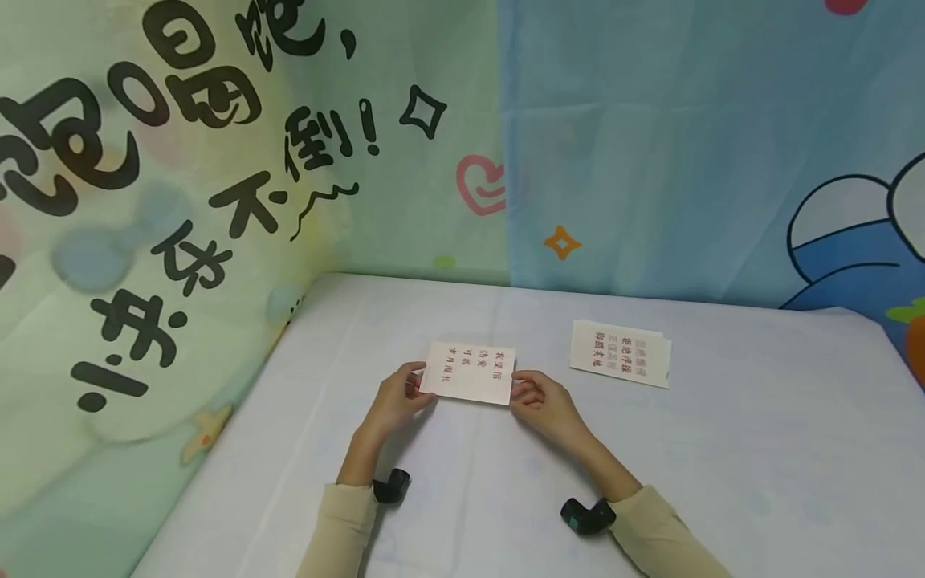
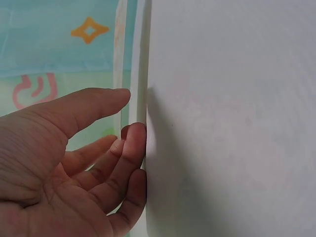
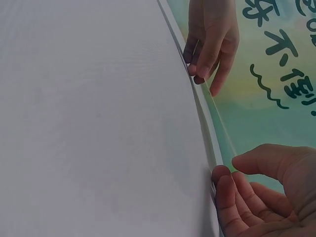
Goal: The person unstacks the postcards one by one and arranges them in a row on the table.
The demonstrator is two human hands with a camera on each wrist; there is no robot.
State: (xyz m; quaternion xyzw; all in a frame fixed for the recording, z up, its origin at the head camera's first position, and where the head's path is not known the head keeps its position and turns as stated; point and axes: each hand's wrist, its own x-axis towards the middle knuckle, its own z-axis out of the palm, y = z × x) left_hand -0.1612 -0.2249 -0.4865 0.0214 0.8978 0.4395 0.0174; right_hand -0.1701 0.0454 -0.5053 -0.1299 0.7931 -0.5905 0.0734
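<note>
A white card [image 1: 468, 373] with several columns of red printed characters is held between both hands over the white table. My left hand [image 1: 393, 401] pinches its left edge, thumb on the near side and fingers curled behind. The right hand [image 1: 551, 409] grips the opposite edge with thumb and fingertips. Seen from the left wrist, the card [image 2: 119, 59] is a thin upright strip edge-on, with the lower fingers [image 2: 136, 197] right at the table surface. From the right wrist it is a fine line running between the two hands.
To the right lies a small, slightly fanned stack of similar cards [image 1: 620, 353] with red print. White cloth covers the table [image 1: 723, 466]. Printed fabric walls [image 1: 636, 144] stand along its back and left sides. Both wrists wear black camera mounts [image 1: 588, 516].
</note>
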